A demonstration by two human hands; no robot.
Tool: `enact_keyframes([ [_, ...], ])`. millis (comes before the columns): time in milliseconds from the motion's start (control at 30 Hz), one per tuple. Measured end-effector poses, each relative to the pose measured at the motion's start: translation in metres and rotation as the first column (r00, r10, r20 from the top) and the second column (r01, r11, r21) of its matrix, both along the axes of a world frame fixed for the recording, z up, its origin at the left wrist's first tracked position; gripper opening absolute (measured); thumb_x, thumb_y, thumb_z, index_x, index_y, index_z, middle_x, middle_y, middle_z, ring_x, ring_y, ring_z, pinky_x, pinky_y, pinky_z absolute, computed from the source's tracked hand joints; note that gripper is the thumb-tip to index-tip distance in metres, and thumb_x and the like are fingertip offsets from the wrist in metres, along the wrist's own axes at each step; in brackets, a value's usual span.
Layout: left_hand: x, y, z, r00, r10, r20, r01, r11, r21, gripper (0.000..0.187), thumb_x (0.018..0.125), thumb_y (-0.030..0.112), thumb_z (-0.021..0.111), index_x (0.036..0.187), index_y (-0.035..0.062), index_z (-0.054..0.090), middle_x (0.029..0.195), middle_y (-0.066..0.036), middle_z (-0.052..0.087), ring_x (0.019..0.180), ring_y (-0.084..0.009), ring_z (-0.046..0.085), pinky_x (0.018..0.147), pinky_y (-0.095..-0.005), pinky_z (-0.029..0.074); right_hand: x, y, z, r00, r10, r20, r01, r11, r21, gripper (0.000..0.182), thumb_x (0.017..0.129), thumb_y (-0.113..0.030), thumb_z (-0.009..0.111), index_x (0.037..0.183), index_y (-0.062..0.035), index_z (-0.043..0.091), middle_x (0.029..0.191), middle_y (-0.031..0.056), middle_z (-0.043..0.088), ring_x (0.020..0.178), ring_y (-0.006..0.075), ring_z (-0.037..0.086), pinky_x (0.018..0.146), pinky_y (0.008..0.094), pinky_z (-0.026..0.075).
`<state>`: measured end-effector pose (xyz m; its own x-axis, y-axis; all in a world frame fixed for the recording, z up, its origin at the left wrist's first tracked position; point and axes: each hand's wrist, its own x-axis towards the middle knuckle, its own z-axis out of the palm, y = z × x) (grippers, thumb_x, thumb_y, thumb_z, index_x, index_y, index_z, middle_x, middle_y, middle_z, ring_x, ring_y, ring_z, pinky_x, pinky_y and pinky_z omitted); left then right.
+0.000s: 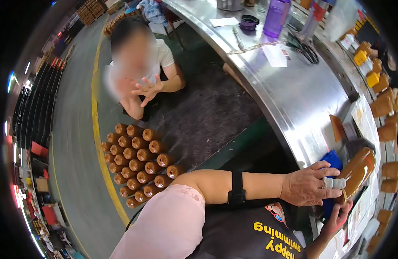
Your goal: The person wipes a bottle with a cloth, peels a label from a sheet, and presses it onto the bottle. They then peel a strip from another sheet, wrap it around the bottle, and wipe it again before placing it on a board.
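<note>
A glossy brown bottle [359, 170] lies tilted over the near right end of the steel bench, its narrow end toward me. My left hand [309, 183] reaches across from the left and is closed at that narrow end, with white wrapping on its fingers. Just below, my right hand [338, 216] has thumb and fingers closed at the bottle's rim; part of this hand is hidden. Blue material [333, 159] shows behind and beneath the bottle. A black strap [237, 187] circles my left forearm.
Several brown bottles [146, 154] stand in rows on the floor to the left. A person [164, 64] sits beyond them, hands raised. The steel bench [289, 95] carries a purple bottle [277, 17], a dark ring-shaped object [249, 22] and papers. More brown pieces [382, 103] line the far right.
</note>
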<state>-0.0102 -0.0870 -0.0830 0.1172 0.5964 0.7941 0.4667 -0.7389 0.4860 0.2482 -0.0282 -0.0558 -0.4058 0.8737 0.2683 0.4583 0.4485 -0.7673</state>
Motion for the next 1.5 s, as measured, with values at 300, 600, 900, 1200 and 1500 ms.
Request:
enact_keyframes([
  [300, -0.026, -0.014, -0.026, 0.982, 0.023, 0.188, -0.011, 0.998, -0.066, 0.054, 0.089, 0.022, 0.065, 0.137, 0.0129, 0.042, 0.136, -0.018, 0.051, 0.124, -0.039, 0.047, 0.107, -0.0479, 0.036, 0.009, -0.002, -0.003, 0.982, -0.17, 0.082, 0.166, 0.985, 0.051, 0.03, 0.093, -0.019, 0.063, 0.114, 0.0018, 0.056, 0.14, 0.0156, 0.044, 0.128, 0.025, 0.042, 0.111, 0.0381, 0.027],
  [600, -0.036, -0.017, -0.032, 0.963, -0.012, 0.27, 0.026, 0.998, -0.049, 0.044, 0.09, 0.018, 0.063, 0.129, 0.0089, 0.046, 0.117, -0.02, 0.06, 0.101, -0.0399, 0.061, 0.103, -0.0462, 0.043, 0.0, -0.006, -0.002, 0.955, -0.282, 0.097, 0.282, 0.959, 0.007, 0.04, 0.095, -0.018, 0.06, 0.127, 0.0036, 0.054, 0.135, 0.015, 0.051, 0.124, 0.023, 0.046, 0.11, 0.0381, 0.03],
  [900, -0.033, -0.013, -0.04, 0.97, 0.019, 0.244, -0.012, 0.999, -0.03, 0.038, 0.086, 0.018, 0.066, 0.12, 0.01, 0.051, 0.098, -0.018, 0.063, 0.095, -0.039, 0.061, 0.092, -0.045, 0.049, 0.019, 0.002, -0.014, 0.95, -0.298, 0.091, 0.298, 0.955, 0.012, 0.044, 0.097, -0.018, 0.059, 0.134, 0.0038, 0.049, 0.134, 0.0139, 0.052, 0.123, 0.0222, 0.047, 0.108, 0.0367, 0.032],
  [1200, -0.03, -0.012, -0.039, 0.968, 0.059, 0.245, -0.056, 0.998, -0.017, 0.036, 0.087, 0.017, 0.065, 0.119, 0.0102, 0.051, 0.095, -0.017, 0.064, 0.089, -0.037, 0.064, 0.093, -0.0455, 0.049, 0.008, -0.003, -0.014, 0.949, -0.309, 0.06, 0.308, 0.951, 0.026, 0.042, 0.096, -0.019, 0.06, 0.13, 0.0044, 0.052, 0.14, 0.0164, 0.048, 0.127, 0.0245, 0.044, 0.111, 0.0384, 0.028],
  [1500, -0.026, -0.012, -0.038, 0.969, 0.094, 0.227, -0.087, 0.995, -0.04, 0.035, 0.089, 0.018, 0.064, 0.12, 0.0107, 0.049, 0.094, -0.018, 0.065, 0.087, -0.039, 0.064, 0.089, -0.0458, 0.051, 0.003, -0.004, -0.009, 0.965, -0.254, 0.059, 0.252, 0.967, 0.043, 0.038, 0.096, -0.018, 0.059, 0.127, 0.0044, 0.053, 0.136, 0.0148, 0.05, 0.126, 0.024, 0.044, 0.11, 0.0376, 0.029],
])
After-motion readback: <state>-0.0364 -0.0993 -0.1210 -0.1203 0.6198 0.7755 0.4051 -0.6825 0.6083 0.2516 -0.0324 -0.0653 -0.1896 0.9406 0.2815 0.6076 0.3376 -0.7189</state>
